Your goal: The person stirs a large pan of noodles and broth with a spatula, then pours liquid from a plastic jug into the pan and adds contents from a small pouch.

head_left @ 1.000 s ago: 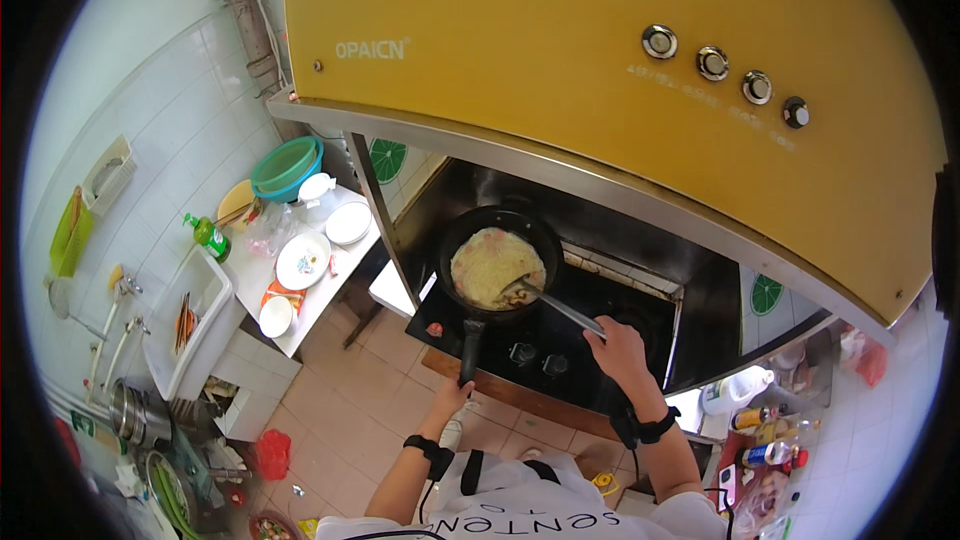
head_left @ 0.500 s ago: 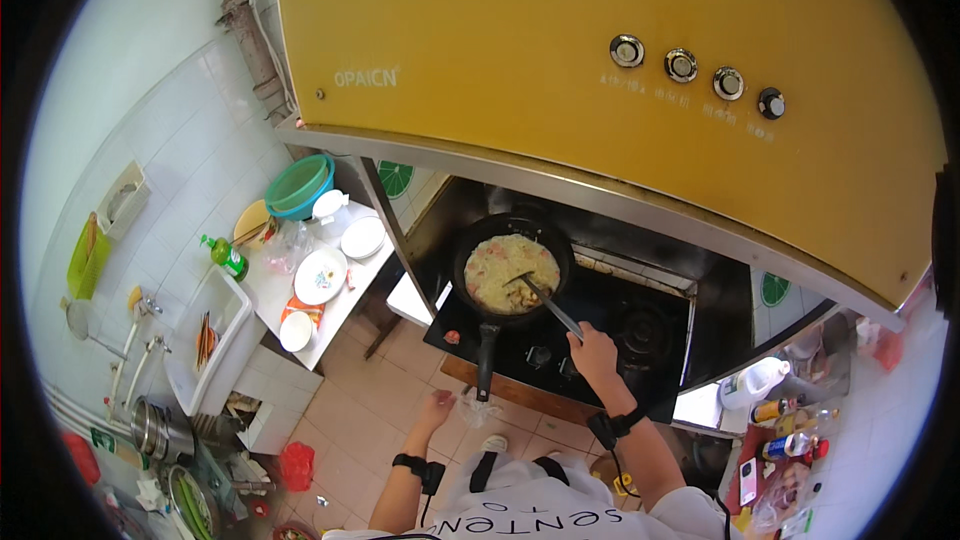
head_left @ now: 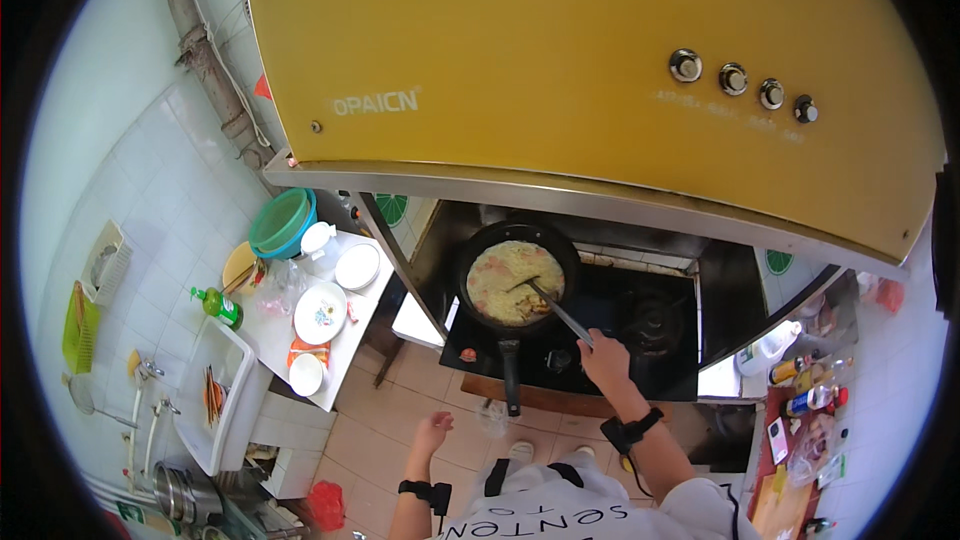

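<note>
My right hand [head_left: 606,362] grips the handle of a spatula [head_left: 566,316], whose dark blade rests in the food. A pale yellow, lumpy mixture with pinkish bits and a browned patch [head_left: 515,270] fills the bottom of a black frying pan [head_left: 511,376]. The pan sits on the left burner of a black gas stove [head_left: 600,340], its long handle pointing toward me. Below and left of that handle, my left hand [head_left: 431,432] hangs off the pan, fingers loosely curled, thumb apart, nothing visible in it.
A yellow range hood [head_left: 560,50] overhangs the stove. To the left stand a white table [head_left: 345,350] with plates and basins, and a sink [head_left: 235,380]. Bottles [head_left: 810,400] crowd the right side. Clear plastic [head_left: 493,418] hangs by the stove front.
My view has shifted, so the scene sits differently in the picture. The spatula blade still lies in the mixture, where more browned food shows beside it. My left hand remains off the pan.
</note>
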A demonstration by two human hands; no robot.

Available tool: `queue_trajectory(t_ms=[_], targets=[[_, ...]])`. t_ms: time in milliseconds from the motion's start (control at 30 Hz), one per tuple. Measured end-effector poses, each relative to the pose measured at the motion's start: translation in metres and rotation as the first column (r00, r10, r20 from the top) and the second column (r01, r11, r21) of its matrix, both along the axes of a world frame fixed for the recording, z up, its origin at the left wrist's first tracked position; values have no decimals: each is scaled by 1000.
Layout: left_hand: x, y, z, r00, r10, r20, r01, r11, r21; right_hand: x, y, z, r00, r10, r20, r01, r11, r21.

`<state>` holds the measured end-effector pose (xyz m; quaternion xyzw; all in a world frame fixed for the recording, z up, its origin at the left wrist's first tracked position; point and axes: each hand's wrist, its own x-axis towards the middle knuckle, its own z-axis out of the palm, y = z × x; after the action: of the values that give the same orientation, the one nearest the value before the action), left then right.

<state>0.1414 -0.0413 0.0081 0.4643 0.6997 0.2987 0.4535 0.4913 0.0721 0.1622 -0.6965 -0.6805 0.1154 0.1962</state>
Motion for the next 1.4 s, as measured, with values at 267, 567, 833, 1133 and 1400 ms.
queue_trajectory(t_ms=[267, 567, 833, 1133, 1400], targets=[[-25, 7, -2, 991, 4, 131, 4, 998, -64, -23, 2, -28, 997, -80, -3, 80, 994, -73], [-54, 0, 0, 997, -6, 82, 13, 997, -80, -33, -18, -21, 996, -92, -9, 91, 996, -10], [-74, -5, -10, 993, 19, 114, -11, 997, -76, -45, -14, -36, 978, -207, -12, 207, 975, 82], [-62, 3, -35, 985, -155, 80, 170, 958, -232, -38, -22, -51, 946, -233, -225, 195, 964, -178], [-4, 38, -83, 842, -403, 360, 478, 866, -147, 29, -105, -69, 907, -219, -361, 165, 971, -175]])
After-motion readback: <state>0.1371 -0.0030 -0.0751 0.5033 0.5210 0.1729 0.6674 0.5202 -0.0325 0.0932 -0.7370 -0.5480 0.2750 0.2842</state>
